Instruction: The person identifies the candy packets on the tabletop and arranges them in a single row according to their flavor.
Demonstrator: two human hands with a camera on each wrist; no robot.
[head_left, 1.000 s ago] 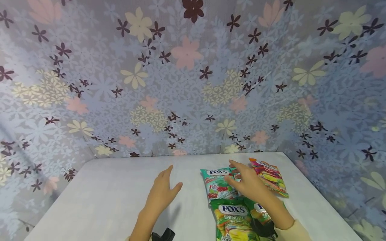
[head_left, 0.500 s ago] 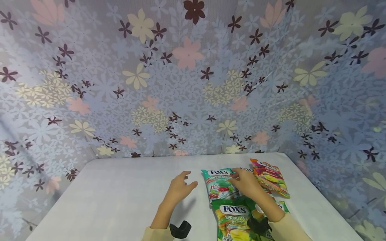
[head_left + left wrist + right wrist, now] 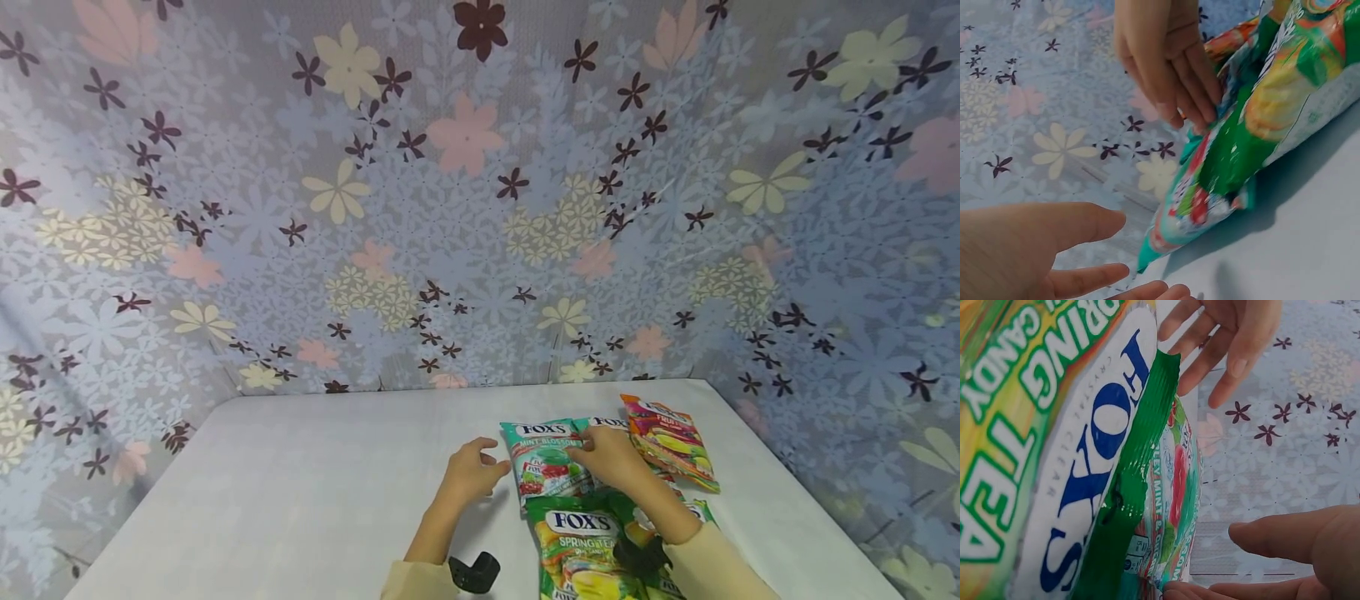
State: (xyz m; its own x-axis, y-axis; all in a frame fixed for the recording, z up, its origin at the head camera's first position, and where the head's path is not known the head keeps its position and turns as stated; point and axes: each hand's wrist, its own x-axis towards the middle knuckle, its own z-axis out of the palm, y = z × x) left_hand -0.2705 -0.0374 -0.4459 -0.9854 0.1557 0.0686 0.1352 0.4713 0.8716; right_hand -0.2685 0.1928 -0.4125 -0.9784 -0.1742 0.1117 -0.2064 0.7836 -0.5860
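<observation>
A teal FOX'S Mint Blossom candy bag point(image 3: 546, 468) lies on the white table, with a second teal bag point(image 3: 604, 422) partly hidden behind my right hand point(image 3: 609, 458). The right hand's fingers reach down at the border of these two bags; in the right wrist view its thumb point(image 3: 1272, 540) stands apart from the bag. My left hand point(image 3: 472, 472) is beside the first bag's left edge, thumb and fingers spread, holding nothing. The left wrist view shows this hand point(image 3: 1041, 250) facing the teal bag's corner point(image 3: 1172, 231), with a small gap between.
Two green Spring Tea candy bags, one in front point(image 3: 585, 550) and one under the right forearm point(image 3: 699, 511), lie nearest me. A red-orange Fruits bag point(image 3: 672, 442) lies at the right. A flowered cloth point(image 3: 465, 208) rises behind the white table point(image 3: 300, 492).
My left hand has moved right, up to the teal bag's left edge. The right hand has lowered onto the border between the teal bags, its fingers bending down. The bags lie as before.
</observation>
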